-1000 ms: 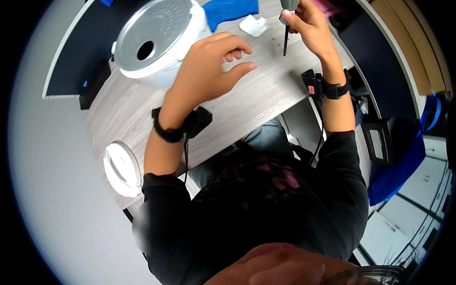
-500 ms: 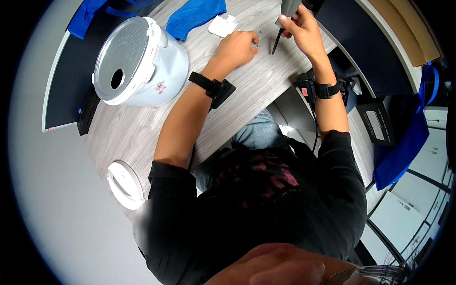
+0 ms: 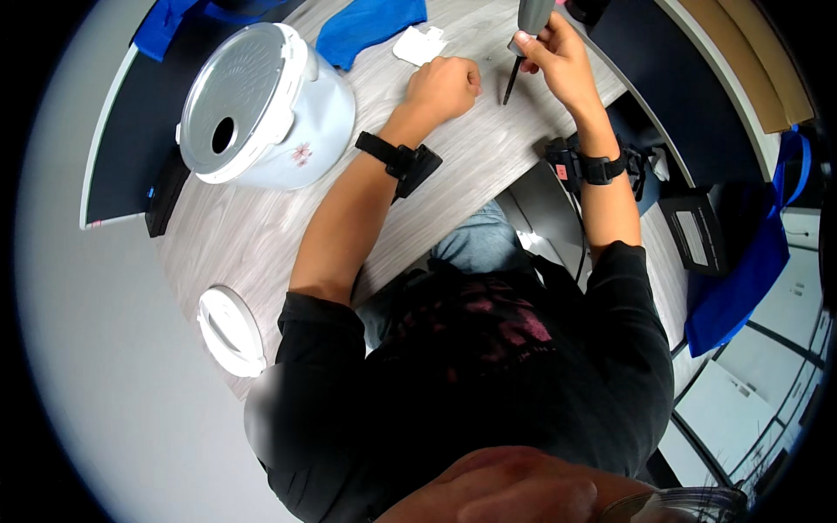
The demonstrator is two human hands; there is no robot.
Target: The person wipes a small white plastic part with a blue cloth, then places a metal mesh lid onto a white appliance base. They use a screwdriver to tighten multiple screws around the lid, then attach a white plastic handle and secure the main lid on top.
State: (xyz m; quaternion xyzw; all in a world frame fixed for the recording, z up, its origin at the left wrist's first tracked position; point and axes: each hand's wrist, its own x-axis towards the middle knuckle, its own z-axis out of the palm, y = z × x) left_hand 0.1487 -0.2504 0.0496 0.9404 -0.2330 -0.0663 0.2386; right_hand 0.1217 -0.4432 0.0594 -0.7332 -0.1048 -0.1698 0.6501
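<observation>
Right hand point(image 3: 562, 61) is up at the far edge of the grey wood-grain table point(image 3: 261, 235), fingers wrapped around the grey handle of a screwdriver point(image 3: 523, 39), its dark shaft angled down with the tip just above the tabletop. Left hand point(image 3: 446, 85) sits close beside that tip, curled into a loose fist resting on the table; whether it pinches anything inside the fist, I cannot tell. Just beyond the left hand lies a small white piece point(image 3: 418, 44), and next to that a blue cloth point(image 3: 370, 24). Off to the left, well apart from both hands, a white rice cooker point(image 3: 288, 131) lies tipped on its side, its round metal underside with a dark hole facing up. A white round lid point(image 3: 231, 331) rests at the near left edge of the table. Both wrists carry black straps with small black boxes on them. A blue bag point(image 3: 741, 279) hangs at the right, beside the person's black sleeve.
</observation>
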